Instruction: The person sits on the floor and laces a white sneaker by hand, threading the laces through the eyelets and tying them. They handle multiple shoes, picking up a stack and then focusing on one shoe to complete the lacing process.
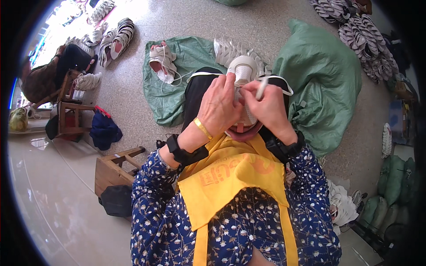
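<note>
On my lap lies a white shoe [244, 71] with a perforated toe pointing away from me and a pinkish opening toward me. My left hand [220, 105] is closed on its left side, fingertips at the middle of the shoe. A short white pen-like tool [262, 88] sticks up out of my right hand [267, 106], whose fingers pinch close over the shoe's lacing area. The tool's working end is hidden by the fingers. White lace [286, 84] loops out to the right, and another strand runs out left over my dark-clad knee.
A green sack [177, 104] ahead left bears another white shoe [163, 63]. A bulging green sack [324, 84] stands at the right, and a row of white shoes [227, 49] lies ahead. Stacked shoes [368, 48] are far right. A wooden stool [115, 170] stands left; another person [66, 62] sits beyond.
</note>
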`<state>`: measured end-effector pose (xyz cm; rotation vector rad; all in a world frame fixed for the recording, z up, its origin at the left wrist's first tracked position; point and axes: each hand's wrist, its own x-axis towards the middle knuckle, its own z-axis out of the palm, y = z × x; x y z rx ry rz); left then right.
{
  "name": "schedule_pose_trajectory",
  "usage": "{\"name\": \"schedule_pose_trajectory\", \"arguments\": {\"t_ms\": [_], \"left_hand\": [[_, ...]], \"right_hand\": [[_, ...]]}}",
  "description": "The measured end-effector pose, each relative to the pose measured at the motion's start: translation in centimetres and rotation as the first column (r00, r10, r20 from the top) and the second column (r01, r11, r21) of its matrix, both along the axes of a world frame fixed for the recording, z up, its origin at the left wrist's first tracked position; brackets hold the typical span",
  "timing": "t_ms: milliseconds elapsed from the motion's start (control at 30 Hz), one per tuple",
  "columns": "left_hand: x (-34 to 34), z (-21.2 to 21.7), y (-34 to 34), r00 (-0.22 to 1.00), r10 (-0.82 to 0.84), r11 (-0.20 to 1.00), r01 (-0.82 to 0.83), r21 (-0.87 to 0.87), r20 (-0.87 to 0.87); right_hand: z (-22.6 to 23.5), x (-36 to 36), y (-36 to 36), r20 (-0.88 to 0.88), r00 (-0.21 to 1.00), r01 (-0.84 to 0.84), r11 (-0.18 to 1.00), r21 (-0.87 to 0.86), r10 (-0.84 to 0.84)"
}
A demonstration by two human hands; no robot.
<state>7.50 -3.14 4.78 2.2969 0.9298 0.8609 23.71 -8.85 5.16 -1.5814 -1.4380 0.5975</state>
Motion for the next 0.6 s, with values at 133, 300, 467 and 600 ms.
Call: {"name": "schedule_pose_trajectory", "arguments": {"t_ms": [133, 300, 467, 600], "left_hand": [[0.5, -1.2, 0.5, 0.999, 0.037, 0.999, -0.036, 0.036, -0.036], [0.1, -1.2, 0.5, 0.997, 0.062, 0.998, -0.061, 0.029, -0.048], [-0.1, -1.6, 0.5, 0.998, 0.026, 0.999, -0.024, 0.040, -0.053], [-0.1, -2.3, 0.9, 1.000, -0.002, 0.999, 0.003, 0.049, -0.025]], "right_hand": [[-0.6, -1.2, 0.1, 0.298, 0.954, -0.039, 0.997, 0.063, 0.018], [-0.8, -1.6, -0.1, 0.362, 0.932, -0.035, 0.999, 0.012, 0.029], [-1.2, -2.0, -0.3, 0.410, 0.912, -0.017, 1.000, 0.006, 0.013], [-1.2, -2.3, -0.2, 0.390, 0.921, 0.013, 1.000, 0.009, -0.016]]}}
